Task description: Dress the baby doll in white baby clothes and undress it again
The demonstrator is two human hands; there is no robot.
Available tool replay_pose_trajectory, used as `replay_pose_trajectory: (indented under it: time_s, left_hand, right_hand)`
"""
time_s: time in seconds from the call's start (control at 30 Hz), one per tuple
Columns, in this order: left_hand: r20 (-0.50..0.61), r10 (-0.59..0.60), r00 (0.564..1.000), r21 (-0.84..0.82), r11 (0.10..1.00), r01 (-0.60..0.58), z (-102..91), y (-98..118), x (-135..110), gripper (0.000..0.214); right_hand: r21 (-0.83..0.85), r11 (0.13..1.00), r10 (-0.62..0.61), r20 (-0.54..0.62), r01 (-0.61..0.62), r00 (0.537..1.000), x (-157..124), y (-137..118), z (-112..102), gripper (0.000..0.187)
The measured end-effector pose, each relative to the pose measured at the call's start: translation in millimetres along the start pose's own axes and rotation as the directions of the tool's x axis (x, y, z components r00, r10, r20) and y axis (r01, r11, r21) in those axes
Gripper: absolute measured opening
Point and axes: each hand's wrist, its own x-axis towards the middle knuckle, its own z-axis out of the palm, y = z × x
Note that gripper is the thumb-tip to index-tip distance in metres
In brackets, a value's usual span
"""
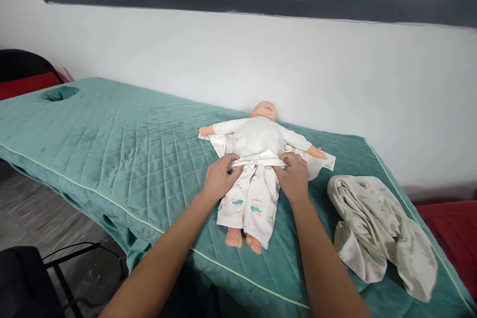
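Observation:
A baby doll (261, 139) with a white cloth torso lies on its back, head toward the wall and arms spread. Its legs are in white printed pants (248, 198), with the bare feet showing below the cuffs. My left hand (222, 176) pinches one side of the pants' waistband, and my right hand (294, 175) pinches the other side. Between them the waistband (259, 159) is stretched across the doll's lower belly. A white printed shirt (313, 163) lies spread beneath the doll's back and arms.
The doll lies on a bed with a green quilted cover (141, 159), which has a face hole (60, 93) at the far left. A crumpled floral cloth (376, 228) lies to the right. Behind is a white wall (186, 54); a black chair (26, 278) stands at lower left.

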Motion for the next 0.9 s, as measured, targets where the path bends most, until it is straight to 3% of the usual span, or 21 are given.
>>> replay_pose_trajectory:
  time_s: [0.17,0.3,0.47,0.63,0.77,0.9]
  left_hand:
    - [-0.007,-0.053,0.999,0.013,0.999,0.053,-0.1,2,3,0.015]
    - [-0.013,-0.065,0.998,0.015,0.998,0.065,-0.3,2,2,0.012]
    - [-0.023,-0.045,0.999,0.013,0.999,0.045,0.7,0,2,0.013]
    - [-0.034,0.008,0.999,-0.051,0.999,-0.010,1.8,-2,6,0.012]
    - [-0.058,0.055,0.997,-0.096,0.994,-0.060,2.8,1,10,0.012]
    - [-0.062,0.081,0.995,-0.139,0.986,-0.089,6.2,5,19,0.009]
  right_hand:
    - [0.001,1.000,-0.016,0.074,0.016,0.997,-6,-10,-9,0.009]
    - [0.072,0.997,-0.042,0.241,0.025,0.970,-10,-20,-19,0.009]
    - [0.078,0.997,-0.014,0.393,-0.018,0.919,-7,-19,-26,0.027]
    - [0.065,0.993,0.057,0.482,-0.100,0.875,-3,-5,-28,0.044]
    - [0.131,0.985,0.032,0.505,-0.114,0.863,-2,0,-27,0.039]
    - [0.267,0.940,0.057,0.493,-0.214,0.868,-2,2,-24,0.036]
